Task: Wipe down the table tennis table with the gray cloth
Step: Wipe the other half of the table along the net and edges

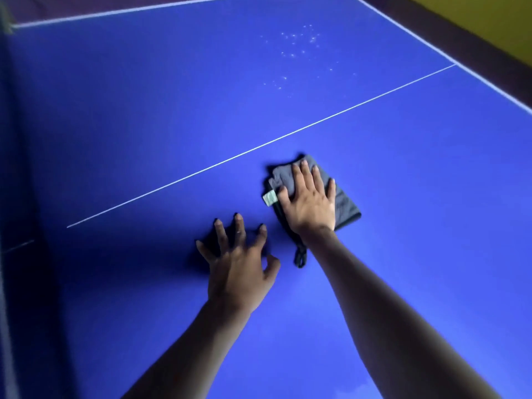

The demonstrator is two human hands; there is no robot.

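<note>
The blue table tennis table (144, 125) fills the view, with a white centre line running diagonally across it. A folded gray cloth (344, 201) with a small white tag lies flat on the table just past the middle. My right hand (309, 197) presses flat on the cloth, fingers straight and spread. My left hand (240, 260) is beside it to the left, fingers spread with their tips touching the bare table surface and holding nothing. A patch of small water droplets (296, 53) sits on the far half of the table.
White edge lines mark the table's far (115, 11) and right borders. Beyond the right edge lie a dark floor strip (472, 44) and a yellow wall (489, 12). A dark vertical band, likely the net (17, 168), runs along the left side.
</note>
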